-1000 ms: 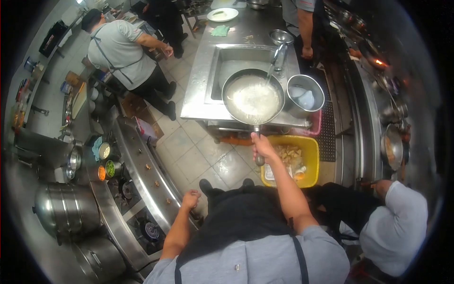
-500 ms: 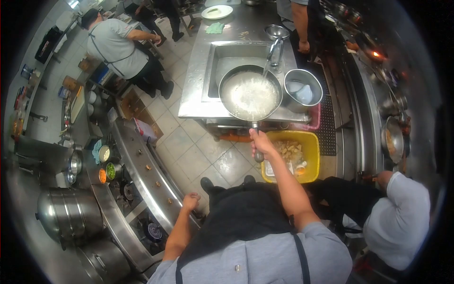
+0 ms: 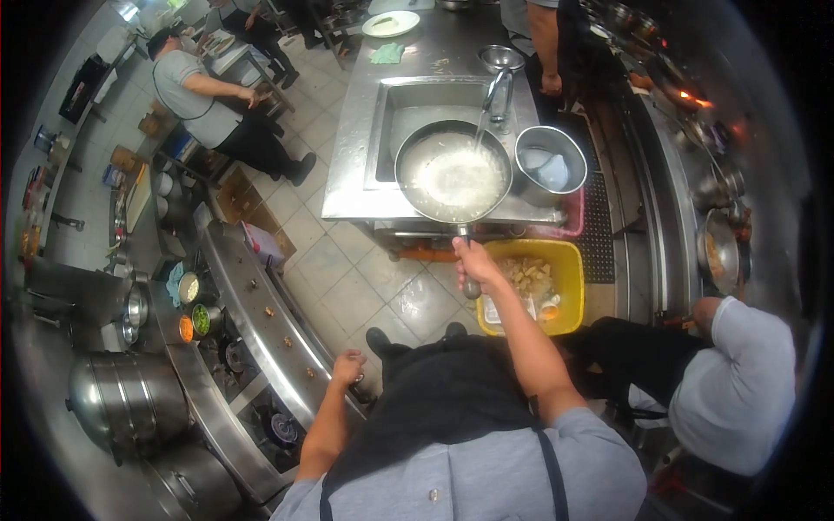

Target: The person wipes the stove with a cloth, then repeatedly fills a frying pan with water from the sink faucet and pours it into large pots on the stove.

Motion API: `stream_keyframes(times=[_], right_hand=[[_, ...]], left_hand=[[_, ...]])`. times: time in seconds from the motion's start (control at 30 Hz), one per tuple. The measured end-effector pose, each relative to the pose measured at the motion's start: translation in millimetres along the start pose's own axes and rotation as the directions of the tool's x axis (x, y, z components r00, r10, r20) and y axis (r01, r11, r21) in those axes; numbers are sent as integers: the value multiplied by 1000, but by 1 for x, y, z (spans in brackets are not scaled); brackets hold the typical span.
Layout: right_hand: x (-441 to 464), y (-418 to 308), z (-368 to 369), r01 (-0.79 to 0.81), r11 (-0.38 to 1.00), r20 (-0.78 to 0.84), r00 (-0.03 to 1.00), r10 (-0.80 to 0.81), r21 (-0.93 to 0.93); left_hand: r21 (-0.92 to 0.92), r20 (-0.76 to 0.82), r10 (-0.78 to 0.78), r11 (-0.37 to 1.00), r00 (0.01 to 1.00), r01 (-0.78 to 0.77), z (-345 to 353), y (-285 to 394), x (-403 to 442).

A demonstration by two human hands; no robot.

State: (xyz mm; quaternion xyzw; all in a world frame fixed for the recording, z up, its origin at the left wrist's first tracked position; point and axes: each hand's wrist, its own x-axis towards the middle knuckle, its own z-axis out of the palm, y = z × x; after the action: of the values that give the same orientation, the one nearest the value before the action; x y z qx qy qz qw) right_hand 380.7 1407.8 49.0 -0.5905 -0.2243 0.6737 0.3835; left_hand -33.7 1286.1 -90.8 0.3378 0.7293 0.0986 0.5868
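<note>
My right hand (image 3: 473, 265) is wrapped round the handle of a round pan (image 3: 453, 172), held over the front edge of a steel sink (image 3: 431, 94). Water runs from the faucet (image 3: 495, 94) into the pan, where pale, frothy liquid covers the bottom. Just right of the pan stands a metal pot (image 3: 551, 160) with something whitish inside. Below it on the floor is a yellow bin (image 3: 569, 286) holding pale chunks. My left hand (image 3: 349, 368) hangs low beside the stove front, its fingers curled; whether it holds anything is too small to tell.
On the left runs a stove counter (image 3: 261, 300) with small food containers and a large steamer pot (image 3: 130, 395). A co-worker (image 3: 738, 382) is close at lower right, another (image 3: 195, 100) at upper left, a third (image 3: 546, 39) beyond the sink. Flames show at upper right.
The view has shifted slightly. The upper-left co-worker has moved a little further off and their arm is now lower. Water still runs into the pan in my right hand.
</note>
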Motion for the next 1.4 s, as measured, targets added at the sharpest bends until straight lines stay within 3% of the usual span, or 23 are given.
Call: stream_keyframes(times=[0.23, 0.3, 0.5, 1.4], right_hand=[[1, 1, -1, -8, 1000, -2, 1000, 8, 3], [1, 1, 0, -5, 1000, -2, 1000, 5, 2], [5, 5, 0, 13, 1000, -5, 1000, -13, -8], [2, 3, 2, 7, 1000, -23, 1000, -7, -8]], left_hand=[[25, 15, 4, 1000, 1000, -5, 5, -12, 6], [173, 28, 73, 982, 997, -76, 6, -22, 12], [241, 65, 52, 968, 997, -67, 19, -20, -2], [258, 53, 64, 963, 997, -76, 16, -27, 4]])
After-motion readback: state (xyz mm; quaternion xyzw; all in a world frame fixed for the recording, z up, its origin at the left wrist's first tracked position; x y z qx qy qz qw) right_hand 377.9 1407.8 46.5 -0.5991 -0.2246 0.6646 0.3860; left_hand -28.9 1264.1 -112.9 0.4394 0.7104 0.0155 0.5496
